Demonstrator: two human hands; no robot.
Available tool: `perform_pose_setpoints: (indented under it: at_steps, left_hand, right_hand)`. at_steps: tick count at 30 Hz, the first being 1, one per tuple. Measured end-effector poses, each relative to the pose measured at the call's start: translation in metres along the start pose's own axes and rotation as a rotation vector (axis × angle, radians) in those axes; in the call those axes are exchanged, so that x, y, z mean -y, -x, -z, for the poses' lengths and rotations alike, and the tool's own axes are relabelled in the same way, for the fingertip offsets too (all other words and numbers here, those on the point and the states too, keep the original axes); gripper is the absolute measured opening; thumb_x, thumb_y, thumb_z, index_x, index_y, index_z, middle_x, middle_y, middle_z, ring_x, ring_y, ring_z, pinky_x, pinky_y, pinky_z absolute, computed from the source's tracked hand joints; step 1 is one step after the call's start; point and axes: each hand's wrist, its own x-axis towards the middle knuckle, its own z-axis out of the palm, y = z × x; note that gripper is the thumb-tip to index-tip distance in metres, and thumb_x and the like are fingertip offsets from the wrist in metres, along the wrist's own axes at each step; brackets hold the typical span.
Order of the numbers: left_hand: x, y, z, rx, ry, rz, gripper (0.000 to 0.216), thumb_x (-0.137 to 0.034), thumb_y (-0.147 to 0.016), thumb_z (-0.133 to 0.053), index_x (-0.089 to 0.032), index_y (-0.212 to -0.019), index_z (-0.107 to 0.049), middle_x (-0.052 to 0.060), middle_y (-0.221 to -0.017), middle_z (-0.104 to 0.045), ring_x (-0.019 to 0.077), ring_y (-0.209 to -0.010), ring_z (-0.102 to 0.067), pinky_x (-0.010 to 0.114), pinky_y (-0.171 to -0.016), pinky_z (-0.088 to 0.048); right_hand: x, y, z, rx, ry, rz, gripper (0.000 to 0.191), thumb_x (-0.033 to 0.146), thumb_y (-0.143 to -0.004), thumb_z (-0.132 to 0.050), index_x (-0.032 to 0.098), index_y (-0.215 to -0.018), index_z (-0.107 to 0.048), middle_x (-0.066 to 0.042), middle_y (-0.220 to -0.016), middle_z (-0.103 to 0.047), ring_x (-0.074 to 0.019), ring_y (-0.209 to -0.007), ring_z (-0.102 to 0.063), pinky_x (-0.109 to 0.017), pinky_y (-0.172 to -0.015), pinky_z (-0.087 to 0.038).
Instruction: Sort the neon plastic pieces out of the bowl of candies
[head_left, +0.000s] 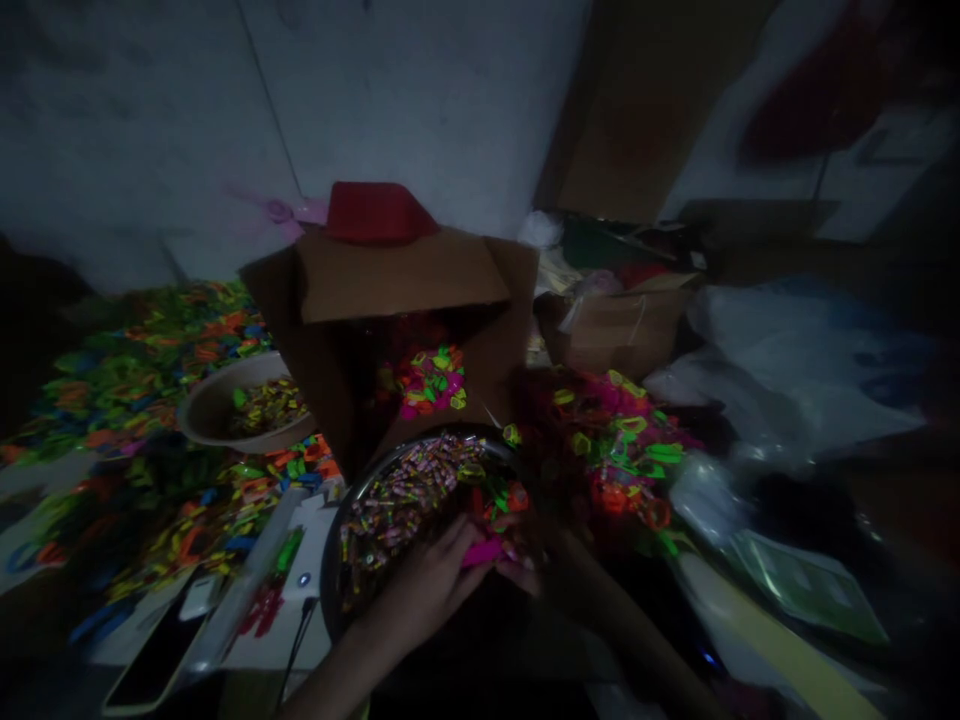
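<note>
A bright pink plastic piece [482, 552] is pinched between the fingers of my left hand [448, 565]. From the other side my right hand [527, 560] meets it with closed fingertips, partly lost in shadow. Both hands are over the near right part of a round dark basin [328, 560]. Small pinkish and yellow striped pieces [405, 490] fill the basin's left side. Just beyond my fingers lie several green and orange plastic pieces [501, 497]. The dim light hides the finer shape of the pink piece.
An open cardboard box [405, 275] behind the basin holds neon pieces, with a red container [379, 212] on top. Heaps of coloured pieces lie left [150, 370] and right [630, 440]. A pale bowl [199, 430], a phone [161, 650] and plastic bags [810, 370] are around.
</note>
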Motion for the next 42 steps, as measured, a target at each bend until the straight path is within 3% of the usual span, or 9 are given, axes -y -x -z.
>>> perform_pose_setpoints:
  at_steps: [4,10,15,23,26,29,35,38,42]
  left_hand:
    - [-0.005,-0.002,0.000,-0.046,0.029,0.062,0.014,-0.022,-0.087,-0.047,-0.021,-0.100,-0.052,0.009,-0.103,-0.062,0.0241,-0.098,-0.061,0.033,-0.082,-0.050]
    - [-0.011,-0.004,0.002,-0.111,-0.115,0.100,0.016,-0.037,-0.090,-0.048,-0.022,-0.092,-0.053,0.007,-0.088,-0.067,0.0259,-0.081,-0.066,0.035,-0.072,-0.051]
    - [-0.014,-0.004,0.005,-0.149,-0.264,0.019,0.016,-0.033,-0.091,-0.049,-0.022,-0.100,-0.057,0.008,-0.094,-0.069,0.0267,-0.086,-0.066,0.037,-0.077,-0.052]
    - [-0.019,-0.002,0.009,-0.306,-0.402,-0.144,0.014,-0.020,-0.093,-0.042,-0.018,-0.089,-0.055,0.006,-0.084,-0.067,0.0215,-0.078,-0.066,0.032,-0.067,-0.055]
    - [-0.020,-0.003,0.010,-0.339,-0.433,-0.169,0.013,-0.018,-0.093,-0.043,-0.018,-0.090,-0.056,0.004,-0.084,-0.067,0.0204,-0.079,-0.065,0.032,-0.070,-0.055]
    - [-0.016,-0.002,0.008,-0.331,-0.459,-0.233,0.017,-0.016,-0.092,-0.043,-0.019,-0.103,-0.056,0.005,-0.094,-0.067,0.0202,-0.085,-0.065,0.034,-0.076,-0.053]
    - [-0.003,0.003,-0.005,-0.437,-0.531,-0.351,0.020,-0.010,-0.089,-0.043,-0.019,-0.099,-0.057,0.006,-0.099,-0.068,0.0207,-0.086,-0.064,0.038,-0.083,-0.047]
    - [-0.003,0.003,-0.011,-0.377,-0.483,-0.348,0.017,-0.010,-0.088,-0.047,-0.020,-0.097,-0.057,0.003,-0.094,-0.069,0.0197,-0.082,-0.064,0.035,-0.078,-0.047]
    - [-0.007,0.000,-0.014,-0.284,-0.434,-0.306,0.011,-0.012,-0.087,-0.050,-0.020,-0.086,-0.057,0.001,-0.084,-0.068,0.0177,-0.075,-0.064,0.030,-0.071,-0.048]
  right_hand:
    - [0.000,0.000,0.005,-0.059,-0.020,-0.023,0.024,0.026,-0.074,-0.061,0.017,-0.096,-0.064,0.001,-0.070,-0.065,-0.0103,-0.058,-0.057,-0.016,-0.051,-0.043]
    - [0.007,0.002,0.004,-0.171,0.016,-0.004,0.012,0.027,-0.078,-0.055,0.018,-0.082,-0.062,0.000,-0.066,-0.062,-0.0110,-0.058,-0.057,-0.017,-0.052,-0.044]
    - [0.015,0.004,-0.003,-0.226,0.039,0.069,0.010,0.021,-0.076,-0.053,0.021,-0.083,-0.061,-0.002,-0.077,-0.066,-0.0137,-0.068,-0.062,-0.020,-0.064,-0.048]
    - [0.021,0.005,-0.010,-0.293,0.056,0.038,0.009,0.024,-0.080,-0.052,0.019,-0.074,-0.057,-0.001,-0.065,-0.061,-0.0110,-0.058,-0.058,-0.017,-0.056,-0.045]
    - [0.021,0.005,-0.013,-0.279,0.059,0.022,0.012,0.025,-0.082,-0.052,0.017,-0.074,-0.057,0.000,-0.060,-0.060,-0.0095,-0.052,-0.056,-0.015,-0.051,-0.042]
    - [0.018,0.005,-0.014,-0.272,0.077,0.018,0.010,0.024,-0.081,-0.054,0.016,-0.081,-0.060,-0.002,-0.066,-0.065,-0.0110,-0.056,-0.060,-0.016,-0.051,-0.042]
    - [0.012,0.003,-0.011,-0.186,0.333,-0.022,0.012,0.019,-0.078,-0.055,0.017,-0.085,-0.064,-0.005,-0.073,-0.069,-0.0141,-0.059,-0.061,-0.020,-0.051,-0.039]
    - [0.008,0.004,-0.009,-0.084,0.414,-0.080,0.010,0.016,-0.075,-0.056,0.017,-0.080,-0.065,-0.005,-0.073,-0.070,-0.0147,-0.062,-0.061,-0.021,-0.054,-0.037]
    - [0.000,0.007,-0.009,0.026,0.467,-0.097,0.021,0.012,-0.074,-0.054,0.016,-0.091,-0.065,-0.006,-0.080,-0.071,-0.0187,-0.074,-0.064,-0.024,-0.064,-0.040]
